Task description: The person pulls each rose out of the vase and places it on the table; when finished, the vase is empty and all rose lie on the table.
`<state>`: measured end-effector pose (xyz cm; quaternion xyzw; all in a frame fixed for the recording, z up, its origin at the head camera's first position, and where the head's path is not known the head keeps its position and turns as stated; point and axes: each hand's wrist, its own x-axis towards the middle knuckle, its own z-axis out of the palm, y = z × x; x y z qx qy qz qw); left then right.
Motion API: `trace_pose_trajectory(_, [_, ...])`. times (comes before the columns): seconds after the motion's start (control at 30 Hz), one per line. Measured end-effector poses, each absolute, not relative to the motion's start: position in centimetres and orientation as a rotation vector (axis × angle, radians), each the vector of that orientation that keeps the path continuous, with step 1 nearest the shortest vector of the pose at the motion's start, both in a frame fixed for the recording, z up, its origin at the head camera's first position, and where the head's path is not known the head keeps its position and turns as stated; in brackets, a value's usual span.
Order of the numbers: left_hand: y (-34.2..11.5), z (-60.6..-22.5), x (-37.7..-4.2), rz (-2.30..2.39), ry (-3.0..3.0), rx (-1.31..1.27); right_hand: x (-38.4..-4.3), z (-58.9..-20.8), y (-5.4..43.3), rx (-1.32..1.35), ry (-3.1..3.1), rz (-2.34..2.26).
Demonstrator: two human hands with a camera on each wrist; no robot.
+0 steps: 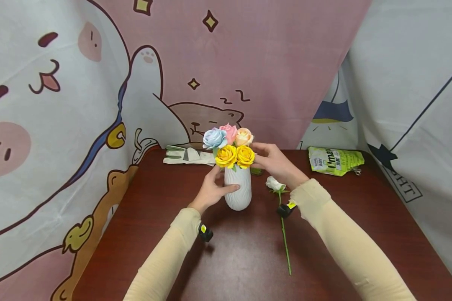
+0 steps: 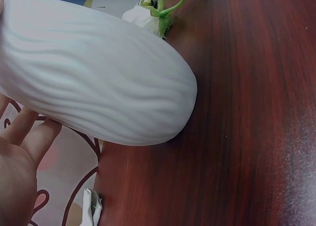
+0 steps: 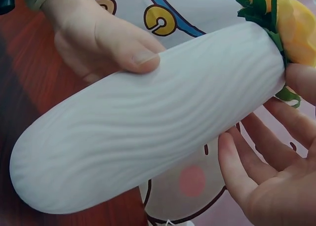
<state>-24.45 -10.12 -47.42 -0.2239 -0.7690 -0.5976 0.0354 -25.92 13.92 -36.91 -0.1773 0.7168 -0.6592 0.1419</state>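
Observation:
A white ribbed vase (image 1: 238,190) stands on the table, holding artificial roses: two yellow roses (image 1: 226,156), a blue rose (image 1: 214,138), a pink rose (image 1: 229,133) and a peach rose (image 1: 244,136). My left hand (image 1: 212,189) grips the vase from the left, its thumb across the front in the right wrist view. At the upper right side, my right hand (image 1: 273,162) is beside the peach and yellow roses. Its relaxed fingers (image 3: 269,142) reach along the vase near the rim, partly hidden behind it.
Right of the vase lies a white rose (image 1: 275,184) with a long green stem, partly under my right wrist camera. White-and-grey gloves (image 1: 186,156) lie at the table's back edge. A yellow-green bag (image 1: 335,161) sits at the back right. Printed cloth hangs around the table.

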Motion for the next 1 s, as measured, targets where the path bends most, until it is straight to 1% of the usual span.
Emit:
trace_pose_trajectory(0.63, [-10.02, -47.52, -24.58, -1.835, -2.372, -0.67, -26.32, -36.59, 12.97, -0.363, 1.875, -2.055])
trace_pose_trajectory(1.0, [-9.95, -47.51, -24.55, -1.858, -2.363, -0.672, -26.45, -36.8, 12.88, -0.41, 1.808, -2.084])
